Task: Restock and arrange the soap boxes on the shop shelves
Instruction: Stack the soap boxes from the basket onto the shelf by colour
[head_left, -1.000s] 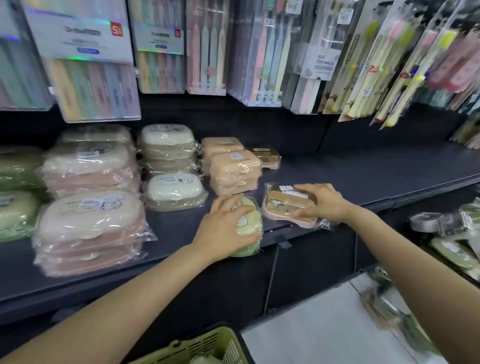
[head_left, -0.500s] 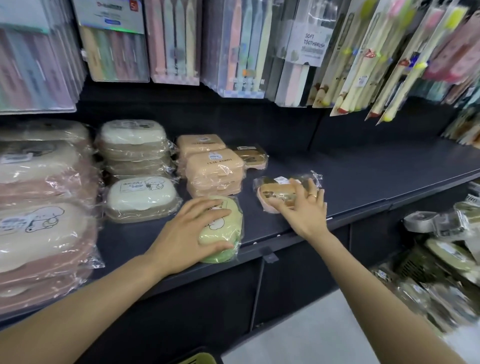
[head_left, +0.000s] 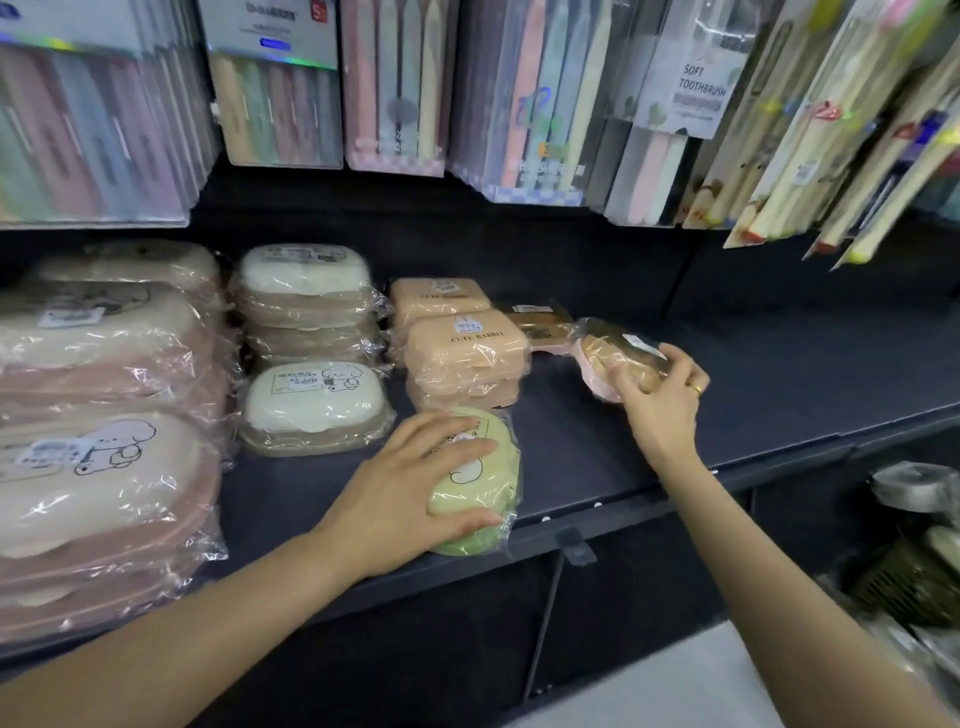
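Note:
My left hand (head_left: 415, 488) lies over a green soap box (head_left: 483, 493) in clear wrap near the front edge of the dark shelf (head_left: 779, 395), fingers on top and thumb along its near side. My right hand (head_left: 660, 405) grips a pink-and-brown wrapped soap box (head_left: 602, 353), tilted up off the shelf to the right. Behind the green box stands a stack of peach soap boxes (head_left: 467, 353). A small brown soap box (head_left: 535, 317) lies at the back.
Cream soap boxes (head_left: 311, 400) and large pink-and-cream ones (head_left: 98, 467) fill the shelf's left. Toothbrush packs (head_left: 701, 104) hang above. The shelf's right part is bare. More wrapped goods (head_left: 914, 488) sit low at the right.
My right hand has carried the pink-and-brown box farther back and right, tilting it up. My left hand has stayed on the green box. The view has shifted right.

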